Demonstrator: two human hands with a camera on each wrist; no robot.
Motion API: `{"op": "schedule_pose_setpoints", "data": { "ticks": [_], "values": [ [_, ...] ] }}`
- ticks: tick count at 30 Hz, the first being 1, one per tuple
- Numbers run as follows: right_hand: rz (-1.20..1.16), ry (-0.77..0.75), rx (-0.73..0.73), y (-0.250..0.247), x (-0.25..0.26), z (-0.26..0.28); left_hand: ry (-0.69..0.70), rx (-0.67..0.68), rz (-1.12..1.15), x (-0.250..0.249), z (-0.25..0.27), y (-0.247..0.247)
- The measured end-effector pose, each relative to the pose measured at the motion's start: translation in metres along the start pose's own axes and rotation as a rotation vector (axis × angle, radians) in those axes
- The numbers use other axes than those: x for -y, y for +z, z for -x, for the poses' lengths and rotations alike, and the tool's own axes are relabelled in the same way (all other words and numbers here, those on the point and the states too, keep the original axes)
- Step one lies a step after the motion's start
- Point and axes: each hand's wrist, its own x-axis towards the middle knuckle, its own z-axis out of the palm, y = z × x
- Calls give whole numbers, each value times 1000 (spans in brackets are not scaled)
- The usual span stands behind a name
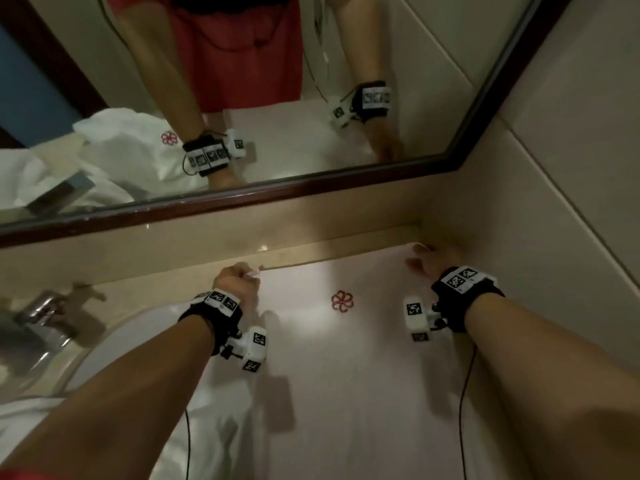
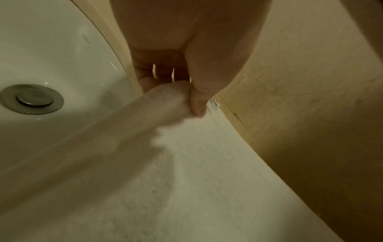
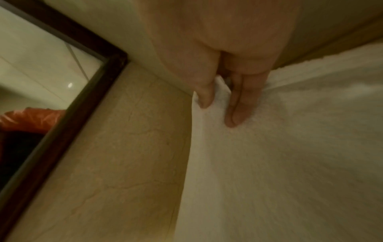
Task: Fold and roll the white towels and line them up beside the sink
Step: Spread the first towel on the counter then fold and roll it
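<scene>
On the counter (image 1: 166, 282) beside the sink (image 1: 114, 344) a white towel (image 1: 346, 358) lies spread flat, its red flower emblem (image 1: 342, 301) facing up. At the far edge by the wall, the left hand (image 1: 235, 280) pinches one corner between thumb and curled fingers, a small label (image 2: 214, 103) showing there. The right hand (image 1: 434, 259) pinches the other far corner. A mirror (image 1: 311, 188) hangs above; a tap (image 1: 41, 317) stands at left.

A white terry towel with a red flower emblem (image 1: 343, 301) lies spread flat, its far corners pinched by the left hand (image 1: 235, 280) and right hand (image 1: 434, 259).
</scene>
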Motion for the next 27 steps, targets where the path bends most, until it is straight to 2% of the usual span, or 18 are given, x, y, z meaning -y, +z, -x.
{"op": "schedule_pose_setpoints", "data": {
  "ticks": [5, 9, 13, 18, 23, 27],
  "values": [
    [21, -65, -4, 20, 17, -32, -22, -94, 48, -12, -15, -1],
    [68, -26, -52, 31, 20, -56, -143, -147, 145, -24, -30, -1],
    [307, -38, -87, 34, 23, -74, -180, -129, 175, -31, -41, 0],
    [397, -26, -125, 36, 14, -82, -193, -105, 131, -25, -47, 5],
    [440, -112, -152, 36, 13, -75, -160, -99, 72, -17, -52, 5],
    [530, -338, -186, 33, 17, -62, -208, -126, 78, -7, -49, 3]
  ]
}}
